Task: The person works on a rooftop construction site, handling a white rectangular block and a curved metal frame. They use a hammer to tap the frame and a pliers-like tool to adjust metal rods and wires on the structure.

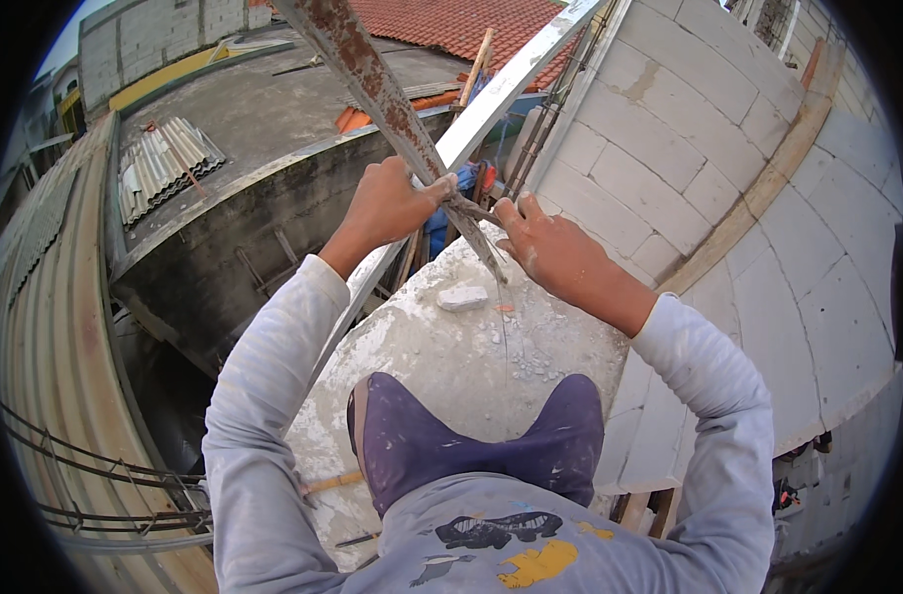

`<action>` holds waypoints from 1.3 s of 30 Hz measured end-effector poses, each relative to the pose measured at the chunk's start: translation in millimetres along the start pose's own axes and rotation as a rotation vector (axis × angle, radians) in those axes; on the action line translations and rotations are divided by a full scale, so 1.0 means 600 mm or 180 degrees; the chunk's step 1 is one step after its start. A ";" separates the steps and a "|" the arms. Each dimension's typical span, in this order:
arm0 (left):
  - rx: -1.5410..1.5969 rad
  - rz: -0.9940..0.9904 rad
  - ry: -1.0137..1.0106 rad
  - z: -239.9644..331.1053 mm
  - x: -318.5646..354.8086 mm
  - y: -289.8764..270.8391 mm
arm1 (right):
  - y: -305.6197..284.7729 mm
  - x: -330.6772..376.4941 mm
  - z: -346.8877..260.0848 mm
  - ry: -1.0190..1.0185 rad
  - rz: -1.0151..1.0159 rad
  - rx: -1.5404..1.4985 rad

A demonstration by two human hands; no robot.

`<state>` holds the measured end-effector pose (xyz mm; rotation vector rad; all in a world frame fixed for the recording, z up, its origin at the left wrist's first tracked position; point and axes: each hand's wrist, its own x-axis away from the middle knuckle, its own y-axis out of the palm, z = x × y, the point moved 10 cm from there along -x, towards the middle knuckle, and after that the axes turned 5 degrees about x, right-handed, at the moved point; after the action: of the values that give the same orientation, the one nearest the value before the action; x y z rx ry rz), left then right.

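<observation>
My left hand [394, 203] is closed around a long rusty metal bar [367, 79], which slants down from the top edge toward the middle. The bar's lower end [495, 267] narrows to a point above the concrete, with a thin wire-like line hanging below it. My right hand [555, 247] has its fingers curled on a short dark rod-like piece [478, 211] that meets the bar beside my left thumb. What kind of piece it is, I cannot tell. Beneath my hands, a pale broken chunk [462, 298] and crumbs of rubble [535, 346] lie on the concrete ledge [412, 346].
A silver metal beam [516, 84] crosses behind the rusty bar. Pale block walls [659, 129] rise at the right. Down at the left are corrugated roofing sheets [60, 327] and bent steel rods [125, 520]. A dark drop opens beside the ledge.
</observation>
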<state>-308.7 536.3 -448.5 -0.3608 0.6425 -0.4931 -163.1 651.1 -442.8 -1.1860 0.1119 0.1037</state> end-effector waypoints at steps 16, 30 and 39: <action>-0.0214 -0.0045 -0.0087 -0.011 -0.009 0.010 | 0.012 0.029 0.045 0.0049 0.0527 -0.0458; -0.0263 -0.0070 -0.0265 -0.019 -0.009 0.009 | -0.067 0.080 0.009 -0.0487 0.1813 0.0636; -0.0269 -0.0049 -0.0217 -0.006 -0.003 0.004 | 0.001 0.041 0.057 -0.0037 0.0523 -0.1113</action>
<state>-311.7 538.7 -451.6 -0.4610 0.5959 -0.4673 -137.5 683.6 -434.1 -1.5242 0.1865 0.2835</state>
